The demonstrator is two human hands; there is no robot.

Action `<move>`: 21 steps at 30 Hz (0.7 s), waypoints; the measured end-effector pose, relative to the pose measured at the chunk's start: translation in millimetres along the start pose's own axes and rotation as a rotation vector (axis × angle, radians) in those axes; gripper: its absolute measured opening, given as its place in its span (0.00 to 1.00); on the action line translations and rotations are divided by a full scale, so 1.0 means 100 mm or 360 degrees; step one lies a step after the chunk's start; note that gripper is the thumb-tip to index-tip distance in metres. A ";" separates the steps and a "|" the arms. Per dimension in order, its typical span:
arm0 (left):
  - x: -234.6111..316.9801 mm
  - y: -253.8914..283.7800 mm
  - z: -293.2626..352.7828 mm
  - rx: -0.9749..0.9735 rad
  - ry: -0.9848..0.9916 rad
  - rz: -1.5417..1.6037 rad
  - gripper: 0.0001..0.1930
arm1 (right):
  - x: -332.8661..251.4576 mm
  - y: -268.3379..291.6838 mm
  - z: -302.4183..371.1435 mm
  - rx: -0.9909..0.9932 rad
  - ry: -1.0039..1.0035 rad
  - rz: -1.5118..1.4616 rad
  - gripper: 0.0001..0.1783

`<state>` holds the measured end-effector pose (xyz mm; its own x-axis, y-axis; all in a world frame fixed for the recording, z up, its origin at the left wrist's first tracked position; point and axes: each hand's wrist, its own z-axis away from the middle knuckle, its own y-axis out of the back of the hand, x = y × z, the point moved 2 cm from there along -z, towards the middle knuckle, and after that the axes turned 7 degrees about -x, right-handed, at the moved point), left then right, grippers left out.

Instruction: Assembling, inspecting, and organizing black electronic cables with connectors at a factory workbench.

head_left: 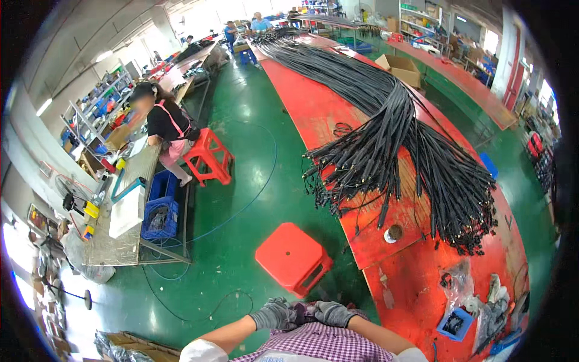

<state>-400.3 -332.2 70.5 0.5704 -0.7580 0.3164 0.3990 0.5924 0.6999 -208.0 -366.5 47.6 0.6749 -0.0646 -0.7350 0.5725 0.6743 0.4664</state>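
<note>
My left hand [274,314], in a grey striped knit glove, is at my waist in front of the purple checked apron [322,342]. Beside it, my right hand [333,314] wears a matching glove. Both have their fingers curled in, and a dark, bunched patch lies between them. Whether it is cloth or something else is too small to tell. Just beyond my hands stands a red plastic stool [288,252], touched by neither. To the right, a large bundle of black cables [386,133] runs along the red table [410,289], its connector ends fanned toward me.
A small round container [393,233], a brush [386,291] and a blue bin [456,324] sit on the red table. At left, a person [166,117] sits on a red stool [208,155] at a workbench [126,232]. A blue hose [256,196] crosses the green floor.
</note>
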 end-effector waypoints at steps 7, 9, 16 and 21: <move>-0.22 0.17 0.15 0.0349 -0.0408 0.0155 0.14 | -0.05 0.20 -0.05 -0.0201 -0.0008 -0.0015 0.23; -0.28 0.17 0.18 0.0302 -0.0456 0.0400 0.14 | -0.04 0.23 -0.01 -0.0177 -0.0071 -0.0054 0.24; -0.36 0.25 0.31 0.0226 0.0072 0.0230 0.14 | 0.22 -0.07 0.15 0.0143 -0.0181 -0.0376 0.16; -0.23 0.64 0.41 0.0263 -0.0300 0.0309 0.16 | 0.18 -0.11 0.43 0.0465 -0.0451 -0.0443 0.15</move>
<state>-417.4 -287.9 134.8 0.4753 -0.6814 0.5565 0.1649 0.6903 0.7044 -182.1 -406.5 51.0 0.5549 -0.4381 -0.7072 0.8282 0.3714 0.4197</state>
